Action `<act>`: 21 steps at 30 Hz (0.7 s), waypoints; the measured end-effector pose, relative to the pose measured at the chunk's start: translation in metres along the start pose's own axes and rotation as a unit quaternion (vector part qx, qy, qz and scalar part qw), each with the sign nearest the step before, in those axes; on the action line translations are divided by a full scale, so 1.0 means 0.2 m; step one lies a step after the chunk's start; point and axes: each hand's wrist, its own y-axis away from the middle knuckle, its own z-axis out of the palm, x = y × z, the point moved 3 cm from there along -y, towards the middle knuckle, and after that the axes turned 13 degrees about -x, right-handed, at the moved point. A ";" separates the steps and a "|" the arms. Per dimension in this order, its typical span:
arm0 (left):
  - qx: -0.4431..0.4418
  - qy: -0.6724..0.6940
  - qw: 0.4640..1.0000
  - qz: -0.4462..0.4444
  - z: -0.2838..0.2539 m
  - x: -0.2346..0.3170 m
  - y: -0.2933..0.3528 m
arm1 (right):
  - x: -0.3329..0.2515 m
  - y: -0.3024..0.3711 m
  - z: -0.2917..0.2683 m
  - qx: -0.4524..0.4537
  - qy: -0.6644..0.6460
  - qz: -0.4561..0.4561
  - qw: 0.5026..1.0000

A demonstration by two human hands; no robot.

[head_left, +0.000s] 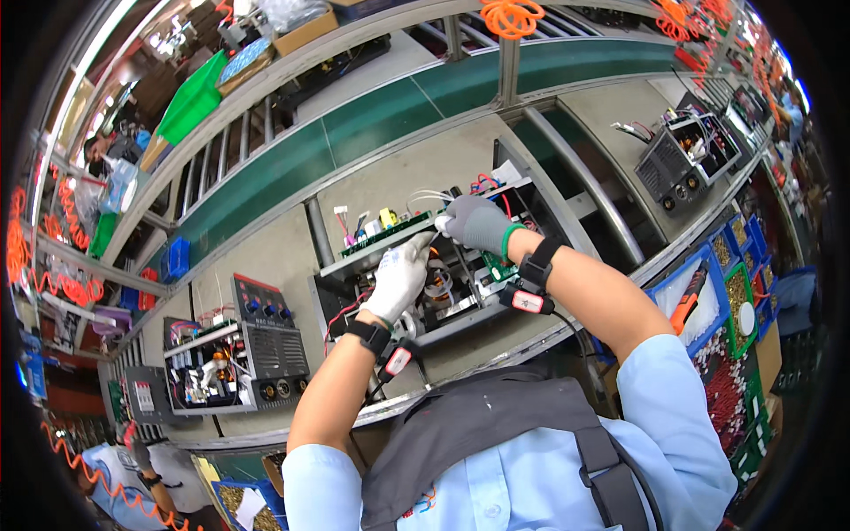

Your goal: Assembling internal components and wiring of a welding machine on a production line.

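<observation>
In front of me lies an opened grey metal machine housing [452, 326] with wires, coils and boards inside. A green circuit board [382, 239] with upright components runs along its far side. My left hand [400, 281], in a white glove, reaches over the housing with fingers drawn together near the board's edge. My right hand [478, 223], in a grey glove with a green cuff, has its fingers closed just beside the left fingertips. What either set of fingertips holds is too small to make out. Thin white wires [429, 195] arch up beside the right hand.
Similar open machines stand at the left [274, 350] and far right [691, 159]. Metal rollers [589, 190] cross the bench. Blue parts bins [751, 234] and an orange-handled tool [689, 301] sit at right. Orange coiled hoses [512, 16] hang above. Another person [133, 469] is at lower left.
</observation>
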 end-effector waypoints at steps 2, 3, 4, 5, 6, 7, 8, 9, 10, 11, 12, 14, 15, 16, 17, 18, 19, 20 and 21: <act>-0.020 -0.013 1.000 0.005 -0.01 -0.06 0.01 | 0.02 0.07 -0.06 0.050 -0.039 -0.026 0.998; -0.035 0.004 0.999 -0.015 -0.01 -0.12 0.06 | -0.02 0.16 -0.16 0.048 -0.048 0.016 0.998; -0.051 0.022 0.998 -0.017 -0.01 -0.12 0.06 | 0.07 0.23 -0.20 0.143 -0.130 0.001 0.981; -0.054 -0.050 0.997 -0.019 -0.02 -0.09 0.07 | 0.22 0.23 -0.20 0.222 -0.076 -0.051 0.971; -0.082 -0.064 0.994 -0.025 -0.03 -0.07 0.07 | 0.23 0.33 -0.26 0.228 0.091 -0.042 0.969; -0.110 -0.076 0.991 -0.028 -0.05 -0.05 0.06 | 0.32 0.39 -0.22 0.268 0.155 -0.030 0.951; -0.135 -0.090 0.986 -0.035 -0.07 -0.06 0.05 | 0.38 0.39 -0.17 0.224 0.193 -0.009 0.955; -0.146 -0.110 0.983 -0.019 -0.06 -0.10 0.05 | 0.45 0.38 -0.10 0.195 0.160 -0.013 0.967; -0.233 -0.139 0.959 -0.082 -0.09 -0.02 0.02 | 0.52 0.37 -0.04 0.167 0.127 -0.011 0.978; -0.243 -0.142 0.957 -0.072 -0.10 -0.04 0.02 | 0.52 0.37 -0.02 0.158 0.105 -0.012 0.982; -0.253 -0.145 0.954 -0.062 -0.11 -0.06 0.04 | 0.51 0.37 0.00 0.149 0.083 -0.013 0.985; -0.281 -0.076 0.954 -0.072 -0.16 -0.02 0.05 | 0.51 0.37 0.02 0.140 0.048 -0.013 0.989; -0.294 -0.041 0.952 -0.077 -0.18 -0.01 0.06 | 0.49 0.37 0.03 0.139 0.035 -0.018 0.989; -0.279 -0.081 0.956 -0.027 -0.19 -0.04 0.05 | 0.47 0.36 0.02 0.143 0.026 -0.025 0.989; -0.266 -0.114 0.957 0.019 -0.16 -0.11 0.07 | 0.44 0.37 0.04 0.135 0.032 -0.015 0.990; -0.251 -0.146 0.955 0.064 -0.14 -0.16 0.10 | 0.43 0.37 0.05 0.154 0.027 -0.039 0.987; -0.225 -0.121 0.966 -0.033 -0.14 -0.13 0.07 | 0.45 0.35 0.05 0.171 0.026 -0.058 0.983; -0.221 -0.111 0.967 -0.058 -0.13 -0.13 0.08 | 0.45 0.33 0.06 0.185 0.023 -0.081 0.979; -0.192 -0.092 0.976 -0.046 -0.13 -0.14 0.09 | 0.44 0.32 0.04 0.190 0.023 -0.087 0.978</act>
